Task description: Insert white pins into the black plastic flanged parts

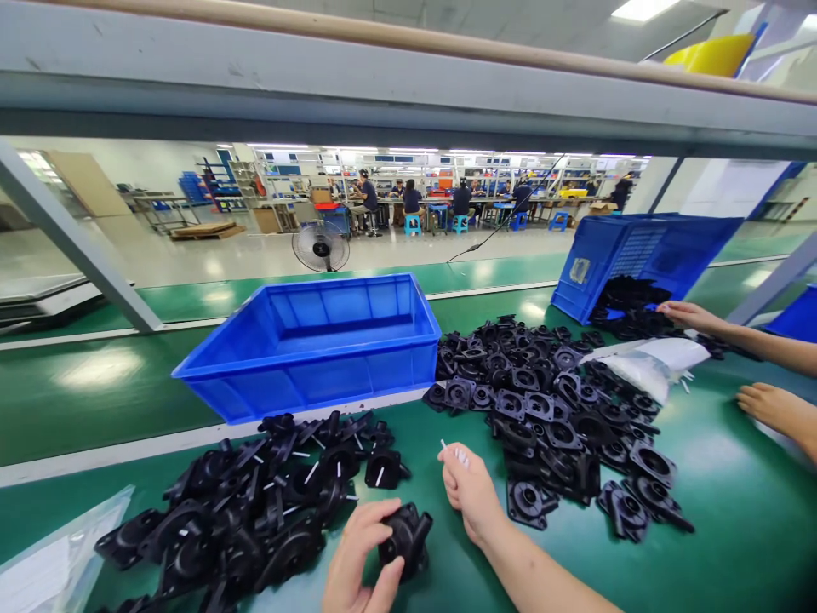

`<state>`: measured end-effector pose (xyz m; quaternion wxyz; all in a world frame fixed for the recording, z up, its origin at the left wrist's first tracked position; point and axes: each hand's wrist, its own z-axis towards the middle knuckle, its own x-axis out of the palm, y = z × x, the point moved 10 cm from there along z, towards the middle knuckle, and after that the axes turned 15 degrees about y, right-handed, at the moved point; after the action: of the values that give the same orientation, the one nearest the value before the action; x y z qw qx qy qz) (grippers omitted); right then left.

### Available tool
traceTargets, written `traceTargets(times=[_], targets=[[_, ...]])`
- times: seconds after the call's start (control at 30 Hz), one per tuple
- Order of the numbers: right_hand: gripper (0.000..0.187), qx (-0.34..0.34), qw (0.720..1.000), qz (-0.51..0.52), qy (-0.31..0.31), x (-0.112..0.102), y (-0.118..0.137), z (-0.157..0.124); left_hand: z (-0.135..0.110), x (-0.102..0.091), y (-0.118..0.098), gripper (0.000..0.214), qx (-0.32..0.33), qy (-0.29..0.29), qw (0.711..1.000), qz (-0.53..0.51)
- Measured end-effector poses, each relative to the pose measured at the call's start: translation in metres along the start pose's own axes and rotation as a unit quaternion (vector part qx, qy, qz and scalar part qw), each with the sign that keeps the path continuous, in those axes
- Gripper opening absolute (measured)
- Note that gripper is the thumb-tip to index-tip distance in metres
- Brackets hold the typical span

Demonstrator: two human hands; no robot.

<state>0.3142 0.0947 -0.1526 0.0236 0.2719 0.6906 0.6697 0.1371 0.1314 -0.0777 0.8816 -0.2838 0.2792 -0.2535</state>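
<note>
My left hand (363, 549) grips a black plastic housing with a short pipe stub (406, 541), thumb and fingers around its side, just above the green work surface. To its right, my right hand (469, 489) is closed around several small white pins (460, 457); one pokes out past the fingertips. Left of my hands lies a pile of similar black housings (281, 502), many with a white pin standing or lying in them. A larger heap of flat black flanged parts (529, 400) spreads out beyond my right hand.
A blue bin (332, 375) stands behind the left pile. At the back right a tipped blue crate (574, 272) spills black parts, where another person's hands (702, 319) reach in. A plastic bag with white pins (651, 362) lies nearby. A clear bag with paper (64, 553) sits at left.
</note>
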Motion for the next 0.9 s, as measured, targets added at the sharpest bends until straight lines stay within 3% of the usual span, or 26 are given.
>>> traceTargets(times=[0.1,0.2,0.3,0.43,0.53,0.63,0.77,0.9], targets=[[0.062,-0.017,0.999,0.021,-0.026,-0.008,0.002,0.001,-0.001,0.001,-0.008,0.013,0.022,-0.022,0.999,0.026],[0.060,-0.023,0.999,0.029,-0.029,-0.006,0.001,0.000,0.002,-0.002,-0.017,0.016,0.055,0.004,0.996,0.064],[0.059,-0.021,0.999,0.031,-0.021,-0.003,-0.001,-0.001,0.010,0.013,-0.019,0.026,0.061,0.121,0.982,0.128],[0.057,-0.015,0.999,0.028,-0.007,0.000,-0.004,-0.002,0.011,0.049,0.002,0.017,-0.027,0.299,0.931,0.207],[0.058,-0.010,1.000,0.022,-0.001,0.002,-0.005,-0.002,0.004,0.068,0.001,0.015,-0.013,0.359,0.911,0.203],[0.060,-0.003,1.000,0.013,0.004,0.003,-0.007,-0.001,0.002,0.066,0.005,0.016,-0.028,0.340,0.920,0.192],[0.064,0.016,1.000,0.000,0.009,0.004,-0.011,0.000,0.004,0.041,0.036,0.023,-0.162,0.262,0.940,0.144],[0.064,0.030,0.999,-0.013,0.018,0.006,-0.015,0.000,-0.001,0.031,0.058,0.029,-0.262,0.229,0.935,0.073]])
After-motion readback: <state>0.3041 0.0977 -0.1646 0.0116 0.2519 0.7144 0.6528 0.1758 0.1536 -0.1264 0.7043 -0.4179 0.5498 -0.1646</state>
